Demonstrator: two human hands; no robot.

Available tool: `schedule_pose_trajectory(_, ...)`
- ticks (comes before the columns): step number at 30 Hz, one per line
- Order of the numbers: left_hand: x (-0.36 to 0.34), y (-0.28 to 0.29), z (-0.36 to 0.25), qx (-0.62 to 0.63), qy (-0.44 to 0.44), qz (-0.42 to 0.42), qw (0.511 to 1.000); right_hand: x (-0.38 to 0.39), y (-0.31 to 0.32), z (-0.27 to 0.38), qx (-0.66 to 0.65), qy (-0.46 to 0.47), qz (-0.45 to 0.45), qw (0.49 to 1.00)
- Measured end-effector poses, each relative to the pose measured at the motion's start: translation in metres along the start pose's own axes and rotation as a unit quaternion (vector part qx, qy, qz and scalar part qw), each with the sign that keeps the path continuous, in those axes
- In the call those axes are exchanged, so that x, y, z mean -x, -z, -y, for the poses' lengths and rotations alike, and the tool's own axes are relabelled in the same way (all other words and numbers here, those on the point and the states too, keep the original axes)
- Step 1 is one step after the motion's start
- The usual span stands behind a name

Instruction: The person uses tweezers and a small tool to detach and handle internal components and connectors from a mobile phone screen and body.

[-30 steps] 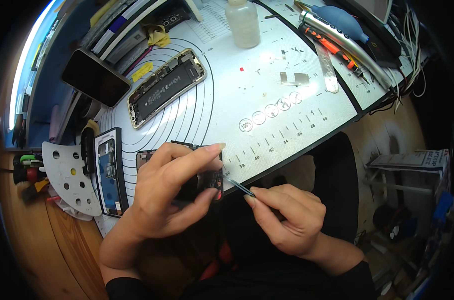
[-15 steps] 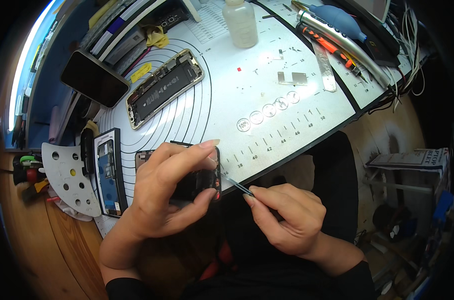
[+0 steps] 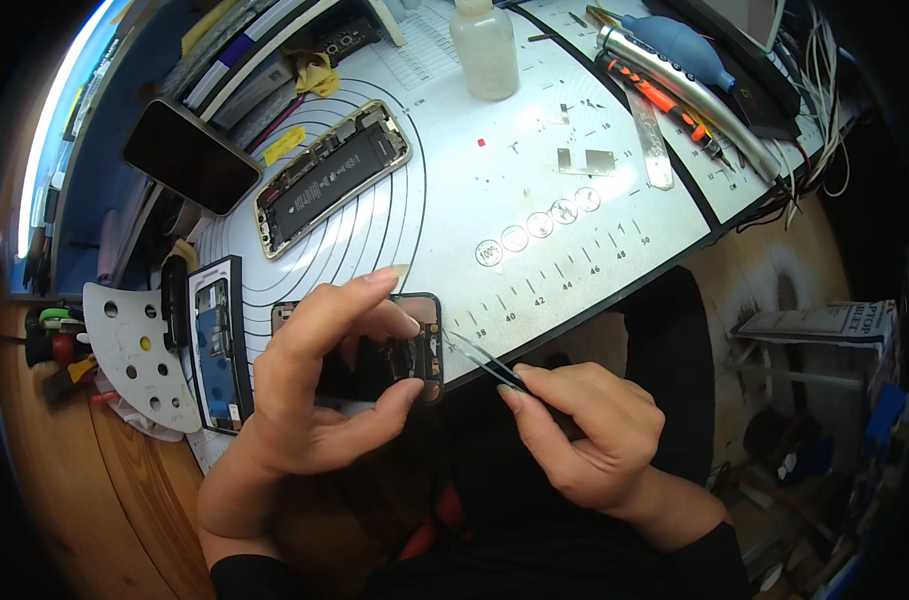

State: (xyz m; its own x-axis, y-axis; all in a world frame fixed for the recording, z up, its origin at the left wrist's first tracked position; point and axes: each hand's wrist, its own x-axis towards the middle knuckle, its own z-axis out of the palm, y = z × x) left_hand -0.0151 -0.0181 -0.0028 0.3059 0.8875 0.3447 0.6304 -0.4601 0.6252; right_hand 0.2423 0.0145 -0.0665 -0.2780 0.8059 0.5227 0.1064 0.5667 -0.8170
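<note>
My left hand (image 3: 320, 385) is arched over a black phone screen panel (image 3: 432, 375) lying near the front edge of the mat. Its thumb and fingers are spread apart above or on the panel, the forefinger raised; whether the fingertips press on it is hard to see. The palm covers much of the panel. Small parts and a dark ribbon show at its right end. Between thumb and forefinger, my right hand (image 3: 595, 430) pinches a pair of tweezers (image 3: 497, 366). The tweezer tips are apart and point at the panel's right edge, just off it.
An opened phone with its battery (image 3: 335, 180) lies beyond my left hand. A dark phone (image 3: 190, 158) leans at the left, above a framed phone part (image 3: 237, 345). Further back stand a clear bottle (image 3: 488, 55), a blue air blower (image 3: 680, 47), and an orange screwdriver (image 3: 660, 92).
My left hand has drawn slightly left, uncovering more of the panel's right end. My right hand has shifted a little right, and the tweezer prongs have spread apart.
</note>
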Motion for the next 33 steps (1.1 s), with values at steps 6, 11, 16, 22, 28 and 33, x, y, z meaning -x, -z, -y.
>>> schedule_pose_trajectory(6, 0.003, 0.005, 0.000, 0.130, 0.067, -0.068, 0.987, 0.014, 0.003, -0.003, -0.065, -0.093, 0.013, 0.993)
schedule_pose_trajectory(11, -0.002, 0.008, -0.003, 0.228, 0.101, -0.132, 0.959, 0.015, -0.021, 0.020, -0.290, -0.374, 0.101, 0.875)
schedule_pose_trajectory(16, -0.004, 0.026, -0.007, 0.327, 0.089, -0.202, 0.919, 0.001, -0.045, 0.029, -0.294, -0.401, 0.083, 0.863)
schedule_pose_trajectory(22, -0.011, 0.047, -0.001, 0.318, 0.053, -0.267, 0.908, 0.001, -0.045, 0.043, -0.295, -0.413, 0.041, 0.861)
schedule_pose_trajectory(28, -0.009, 0.062, 0.009, 0.357, 0.049, -0.316, 0.878, 0.007, -0.049, 0.047, -0.302, -0.372, 0.004, 0.877)
schedule_pose_trajectory(33, -0.011, 0.061, 0.021, 0.356, 0.062, -0.332, 0.871, 0.003, -0.027, 0.046, -0.364, -0.351, -0.037, 0.862)
